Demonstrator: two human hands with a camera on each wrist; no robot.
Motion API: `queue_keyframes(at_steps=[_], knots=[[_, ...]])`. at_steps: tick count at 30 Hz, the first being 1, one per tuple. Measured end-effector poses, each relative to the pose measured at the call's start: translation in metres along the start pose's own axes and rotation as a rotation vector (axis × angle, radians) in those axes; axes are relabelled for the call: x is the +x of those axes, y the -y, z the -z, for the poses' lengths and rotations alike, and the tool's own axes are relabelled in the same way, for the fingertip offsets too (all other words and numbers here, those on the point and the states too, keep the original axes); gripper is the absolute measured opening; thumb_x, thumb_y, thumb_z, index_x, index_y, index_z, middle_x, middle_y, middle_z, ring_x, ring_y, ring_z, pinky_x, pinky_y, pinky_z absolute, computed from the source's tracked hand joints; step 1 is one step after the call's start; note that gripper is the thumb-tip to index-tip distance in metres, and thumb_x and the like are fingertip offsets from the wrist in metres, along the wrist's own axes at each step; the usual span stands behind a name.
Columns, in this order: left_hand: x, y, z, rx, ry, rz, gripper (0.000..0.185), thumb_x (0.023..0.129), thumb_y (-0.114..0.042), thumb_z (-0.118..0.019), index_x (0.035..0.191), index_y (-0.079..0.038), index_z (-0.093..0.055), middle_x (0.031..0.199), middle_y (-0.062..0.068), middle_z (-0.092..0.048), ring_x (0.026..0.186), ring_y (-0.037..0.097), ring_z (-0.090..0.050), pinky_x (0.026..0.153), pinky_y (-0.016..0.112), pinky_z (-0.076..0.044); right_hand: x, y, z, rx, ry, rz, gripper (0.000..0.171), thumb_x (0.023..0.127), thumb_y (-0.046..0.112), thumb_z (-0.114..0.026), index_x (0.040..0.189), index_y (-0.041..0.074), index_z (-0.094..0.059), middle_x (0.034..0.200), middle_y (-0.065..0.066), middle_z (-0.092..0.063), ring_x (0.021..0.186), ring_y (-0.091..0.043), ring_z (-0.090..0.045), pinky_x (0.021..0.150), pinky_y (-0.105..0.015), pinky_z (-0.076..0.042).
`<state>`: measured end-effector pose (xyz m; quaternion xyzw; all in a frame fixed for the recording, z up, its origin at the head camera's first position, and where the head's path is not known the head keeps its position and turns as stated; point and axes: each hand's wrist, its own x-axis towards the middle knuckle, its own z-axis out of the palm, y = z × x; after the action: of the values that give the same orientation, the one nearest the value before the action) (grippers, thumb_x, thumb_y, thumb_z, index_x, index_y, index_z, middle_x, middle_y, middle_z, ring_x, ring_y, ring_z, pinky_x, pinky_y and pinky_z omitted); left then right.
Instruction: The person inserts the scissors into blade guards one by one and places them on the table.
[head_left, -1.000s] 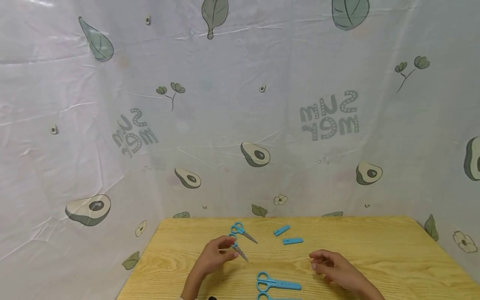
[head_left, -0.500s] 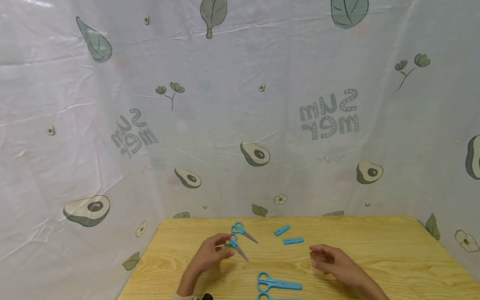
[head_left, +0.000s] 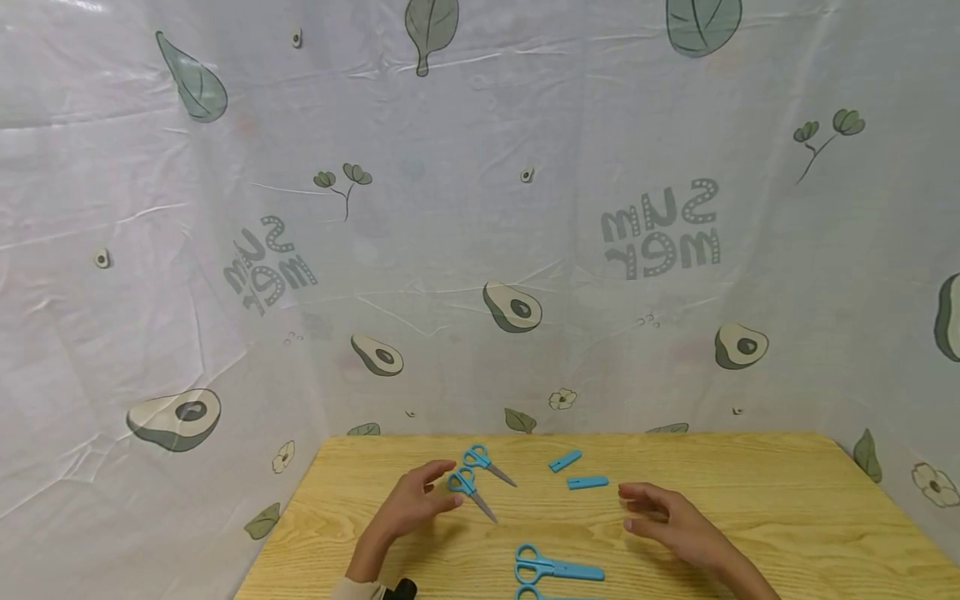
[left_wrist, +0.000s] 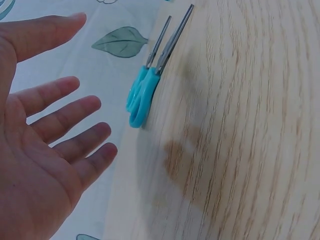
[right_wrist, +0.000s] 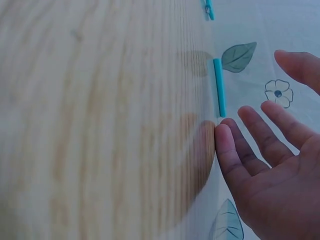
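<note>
My left hand [head_left: 408, 502] holds nothing, its fingers spread a little beside the near pair of blue-handled scissors [head_left: 462, 481]. In the left wrist view a gap shows between the fingertips [left_wrist: 102, 131] and those scissors [left_wrist: 146, 97]. Just behind lies a second bare-bladed pair of scissors [head_left: 477, 455]. On the right, my right hand [head_left: 675, 523] is relaxed with nothing in it, close to a blue blade cover [head_left: 587, 482]. The right wrist view has this cover [right_wrist: 220, 89] beyond the fingers. Another blue blade cover [head_left: 565, 461] lies farther back.
Sheathed scissors [head_left: 573, 571] lie at the front middle of the wooden table [head_left: 765, 492]. A further blue pair of scissors [head_left: 528, 592] is cut off by the frame's lower edge. A patterned curtain [head_left: 450, 233] hangs behind and at both sides.
My left hand has drawn back left from the near scissors, whose handles now show fully. My right hand has shifted slightly and its thumb has moved away from the fingers.
</note>
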<state>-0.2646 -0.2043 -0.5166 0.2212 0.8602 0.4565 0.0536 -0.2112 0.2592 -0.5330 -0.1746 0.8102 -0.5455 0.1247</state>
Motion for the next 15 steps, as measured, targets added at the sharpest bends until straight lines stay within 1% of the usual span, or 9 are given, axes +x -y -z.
queue_keyframes(at_steps=[3, 10, 15], knots=[[0.0008, 0.0005, 0.0017, 0.017, 0.007, -0.001, 0.065, 0.102, -0.025, -0.077, 0.156, 0.001, -0.052, 0.159, 0.028, -0.052, 0.147, 0.056, -0.047, 0.117, 0.070, -0.044, 0.0009, -0.0003, 0.0004, -0.009, -0.004, 0.000, 0.062, 0.109, 0.020, -0.065, 0.156, -0.014, -0.042, 0.155, -0.039, -0.048, 0.138, -0.057, -0.053, 0.098, -0.039, -0.063], [0.0041, 0.0032, 0.0028, 0.034, 0.016, -0.008, 0.072, 0.102, -0.028, -0.076, 0.159, 0.004, -0.046, 0.161, 0.031, -0.048, 0.150, 0.057, -0.043, 0.118, 0.074, -0.040, 0.0030, 0.0009, 0.0000, -0.046, -0.026, 0.029, 0.063, 0.108, 0.019, -0.065, 0.156, -0.013, -0.041, 0.156, -0.041, -0.046, 0.140, -0.061, -0.049, 0.098, -0.042, -0.063], [0.0062, 0.0058, 0.0020, 0.025, 0.010, 0.002, 0.075, 0.100, -0.026, -0.078, 0.161, 0.003, -0.044, 0.163, 0.030, -0.046, 0.152, 0.057, -0.040, 0.121, 0.073, -0.037, 0.0055, 0.0020, -0.0003, -0.078, -0.028, 0.059, 0.064, 0.108, 0.019, -0.066, 0.158, -0.013, -0.040, 0.158, -0.041, -0.044, 0.141, -0.060, -0.050, 0.105, -0.052, -0.059]])
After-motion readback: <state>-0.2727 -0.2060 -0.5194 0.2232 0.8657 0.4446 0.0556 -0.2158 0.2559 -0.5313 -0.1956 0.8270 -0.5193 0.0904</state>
